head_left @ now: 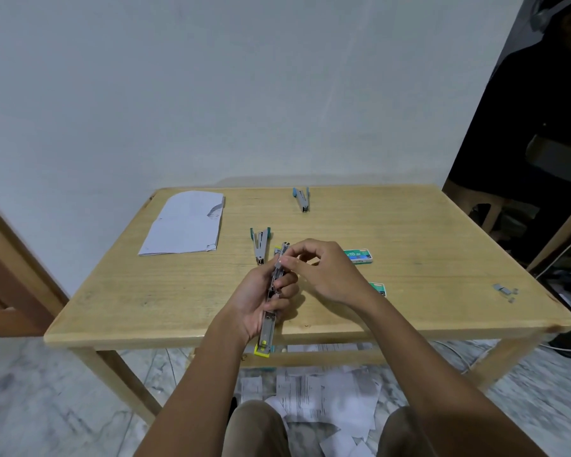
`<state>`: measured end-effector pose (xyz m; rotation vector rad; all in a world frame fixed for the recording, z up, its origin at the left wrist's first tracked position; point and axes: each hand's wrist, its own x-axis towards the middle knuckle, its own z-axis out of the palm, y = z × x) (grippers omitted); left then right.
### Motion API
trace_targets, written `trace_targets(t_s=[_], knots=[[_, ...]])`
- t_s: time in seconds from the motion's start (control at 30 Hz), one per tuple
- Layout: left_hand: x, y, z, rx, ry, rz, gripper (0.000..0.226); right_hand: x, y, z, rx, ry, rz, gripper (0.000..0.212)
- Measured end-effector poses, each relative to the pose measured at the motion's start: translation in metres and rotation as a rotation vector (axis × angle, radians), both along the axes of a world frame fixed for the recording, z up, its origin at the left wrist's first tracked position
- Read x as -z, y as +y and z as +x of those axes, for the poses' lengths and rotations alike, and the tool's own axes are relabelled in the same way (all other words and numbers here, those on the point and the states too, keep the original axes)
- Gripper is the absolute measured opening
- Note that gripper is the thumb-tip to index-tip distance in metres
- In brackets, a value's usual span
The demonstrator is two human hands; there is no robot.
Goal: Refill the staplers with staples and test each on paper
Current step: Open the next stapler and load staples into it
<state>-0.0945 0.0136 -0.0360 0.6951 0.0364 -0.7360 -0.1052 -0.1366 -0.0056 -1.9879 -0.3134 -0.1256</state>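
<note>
Fingers [294, 255] of the right hand [327, 275] pinch a short silver staple strip [279, 262] against the open metal channel of a yellow-based stapler [267, 331]. The left hand [254, 301] grips the stapler round its middle, above the near edge of a pale wooden table [129, 311].

Just beyond the yellow-based stapler, a teal-ended stapler [260, 242] lies splayed in a V. Farther beyond, a blue stapler [302, 199] lies open the same way. Beyond and to its left sits a flat stack of white paper [185, 222].

To its right, the right hand and wrist partly hide a green staple box [360, 257] and a second box [378, 288]; what is inside them cannot be told. Far to its right lie loose staple pieces [505, 291]. Below it, printed paper scraps [327, 397] litter the marbled floor.
</note>
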Motion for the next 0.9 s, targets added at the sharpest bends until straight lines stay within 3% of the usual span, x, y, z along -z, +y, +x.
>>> trace_targets(t_s=[0.53, 0.73, 0.9], knots=[[0.001, 0.001, 0.002, 0.031, -0.006, 0.004, 0.041, -0.005, -0.010, 0.008, -0.096, 0.047, -0.143, 0.009], [0.001, 0.000, 0.002, 0.012, 0.022, 0.014, 0.044, 0.002, -0.002, 0.010, 0.058, -0.015, -0.231, 0.002], [0.001, -0.001, 0.002, 0.001, 0.057, 0.016, 0.038, 0.008, 0.005, 0.008, 0.123, 0.021, -0.111, 0.005]])
